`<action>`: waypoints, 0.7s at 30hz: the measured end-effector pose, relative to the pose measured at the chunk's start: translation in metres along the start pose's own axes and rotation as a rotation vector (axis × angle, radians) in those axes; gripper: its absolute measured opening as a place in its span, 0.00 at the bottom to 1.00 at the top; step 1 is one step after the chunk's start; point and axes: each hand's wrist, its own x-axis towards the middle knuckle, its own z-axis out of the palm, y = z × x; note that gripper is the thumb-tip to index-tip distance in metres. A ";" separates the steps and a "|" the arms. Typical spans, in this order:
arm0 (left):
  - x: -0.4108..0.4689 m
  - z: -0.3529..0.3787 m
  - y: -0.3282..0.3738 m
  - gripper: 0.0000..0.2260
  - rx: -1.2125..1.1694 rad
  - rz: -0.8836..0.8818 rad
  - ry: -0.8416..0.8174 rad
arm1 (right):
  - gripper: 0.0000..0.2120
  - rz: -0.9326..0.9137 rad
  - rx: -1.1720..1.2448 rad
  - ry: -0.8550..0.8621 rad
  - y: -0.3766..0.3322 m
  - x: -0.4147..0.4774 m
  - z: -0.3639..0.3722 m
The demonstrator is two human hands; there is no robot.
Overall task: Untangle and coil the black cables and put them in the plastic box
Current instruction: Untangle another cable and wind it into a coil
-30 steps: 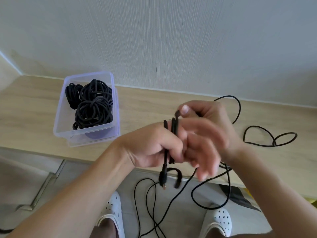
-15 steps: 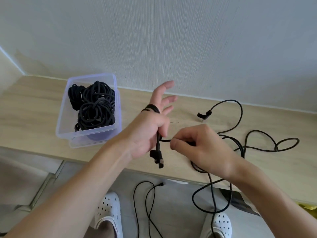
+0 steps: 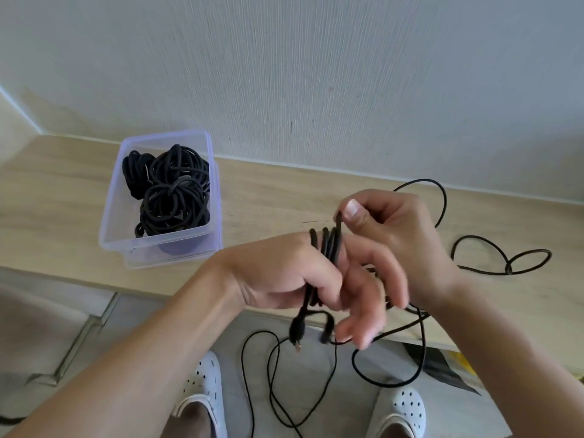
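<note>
My left hand (image 3: 278, 273) grips several turns of a black cable (image 3: 328, 248) wound round it, just over the shelf's front edge. A plug end (image 3: 297, 335) hangs below that hand. My right hand (image 3: 398, 235) pinches the cable at the top of the wraps between thumb and finger. The loose length of the cable (image 3: 502, 257) loops over the shelf to the right and hangs down to the floor. The clear plastic box (image 3: 109, 216) stands at the left on the shelf and holds coiled black cables (image 3: 172, 191).
The light wooden shelf (image 3: 57, 203) runs along a pale wall (image 3: 316, 74). Cable loops (image 3: 268, 374) dangle in front of my white perforated shoes (image 3: 202, 393) on the grey floor. A dark and yellow object (image 3: 448, 365) lies under the shelf at the right.
My left hand's fingers, spread upward half a second ago, have curled round the wraps. My right hand rose from the shelf edge and brought the cable over the left hand.
</note>
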 end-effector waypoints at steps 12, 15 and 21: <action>0.005 -0.021 0.001 0.49 -0.806 0.549 0.474 | 0.17 0.158 -0.201 -0.246 -0.005 -0.012 0.030; -0.002 -0.031 0.003 0.46 -0.598 0.416 0.744 | 0.12 0.194 -0.162 -0.248 -0.003 -0.017 0.024; 0.000 -0.034 -0.009 0.31 0.272 -0.004 0.755 | 0.12 0.162 0.040 -0.122 -0.013 -0.015 0.009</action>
